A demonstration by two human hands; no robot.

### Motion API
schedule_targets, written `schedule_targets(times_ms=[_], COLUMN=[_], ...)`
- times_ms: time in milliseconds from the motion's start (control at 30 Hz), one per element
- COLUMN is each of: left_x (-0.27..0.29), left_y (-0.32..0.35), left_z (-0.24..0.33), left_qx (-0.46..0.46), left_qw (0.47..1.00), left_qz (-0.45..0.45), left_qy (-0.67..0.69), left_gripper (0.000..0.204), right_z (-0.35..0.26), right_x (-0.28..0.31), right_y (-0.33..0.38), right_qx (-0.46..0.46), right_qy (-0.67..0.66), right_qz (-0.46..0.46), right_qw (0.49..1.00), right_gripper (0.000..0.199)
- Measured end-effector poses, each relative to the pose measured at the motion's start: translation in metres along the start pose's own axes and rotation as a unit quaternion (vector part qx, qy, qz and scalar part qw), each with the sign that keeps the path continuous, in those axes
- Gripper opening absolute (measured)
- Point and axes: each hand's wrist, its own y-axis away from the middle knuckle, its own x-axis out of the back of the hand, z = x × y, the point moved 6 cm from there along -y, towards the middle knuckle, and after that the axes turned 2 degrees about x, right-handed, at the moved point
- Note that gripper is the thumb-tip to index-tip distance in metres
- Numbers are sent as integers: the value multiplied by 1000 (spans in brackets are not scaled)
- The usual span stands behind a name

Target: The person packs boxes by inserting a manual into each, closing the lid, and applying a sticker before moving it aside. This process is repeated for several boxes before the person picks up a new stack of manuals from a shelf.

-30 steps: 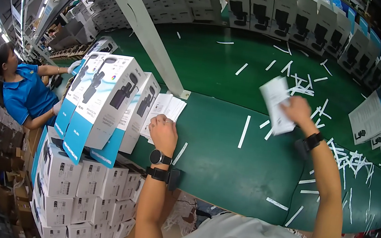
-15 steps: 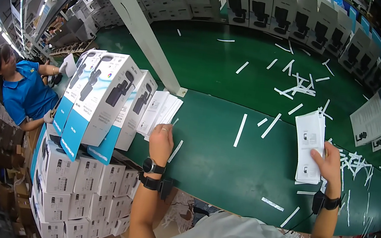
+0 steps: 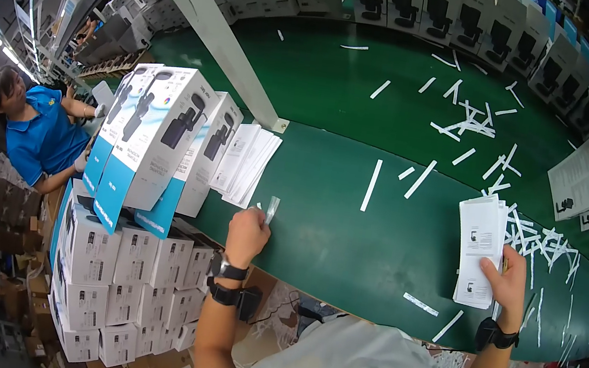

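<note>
My left hand (image 3: pixel 248 236) is closed near the table's front edge, left of centre, with a narrow pale strip (image 3: pixel 272 209) sticking up at its fingertips. Just beyond it lies a fanned pile of white printed leaflets (image 3: pixel 245 166). On the right, my right hand (image 3: pixel 504 286) grips a stack of folded white leaflets (image 3: pixel 478 245), thumb on top and fingers behind. The printed fronts show small dark pictures. Both wrists carry dark bands, and the left also has a watch (image 3: pixel 228 267).
Tall white-and-blue product boxes (image 3: pixel 160 129) stand left, above stacked white cartons (image 3: pixel 88 257). A slanted metal post (image 3: pixel 230 49) meets the green table (image 3: pixel 319 224). Loose paper strips (image 3: pixel 470 121) are scattered about. More boxes (image 3: pixel 436 9) line the far side. A co-worker in blue (image 3: pixel 41 128) is at left.
My left hand has come back toward me, away from the leaflet pile, and the strip now touches its fingertips. My right hand and its leaflet stack have shifted slightly nearer.
</note>
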Motion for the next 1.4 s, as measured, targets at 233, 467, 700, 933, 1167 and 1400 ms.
schedule_targets(times_ms=[233, 467, 700, 933, 1167, 1400], left_x=[0, 67, 23, 113, 61, 20], left_y=[-3, -21, 36, 121, -34, -99], left_z=[6, 21, 7, -36, 2, -17], left_qx=[-47, -44, -204, 19, -66, 19], left_qw=[995, 992, 972, 986, 974, 981], left_qz=[81, 103, -84, -103, 152, -12], left_qy=[-30, 50, -84, -128, -153, -195], left_gripper=[10, 24, 47, 16, 67, 93], right_z=[11, 24, 0, -24, -19, -17], right_x=[5, 22, -3, -13, -117, -125], right_y=[20, 42, 31, 14, -19, -9], right_qx=[-3, -10, 19, 37, 54, 72], right_qy=[4, 35, 53, 135, -20, 107], right_qz=[7, 1, -38, -142, -153, -176], right_qw=[1000, 999, 998, 980, 986, 976], right_gripper=[19, 24, 22, 23, 31, 30])
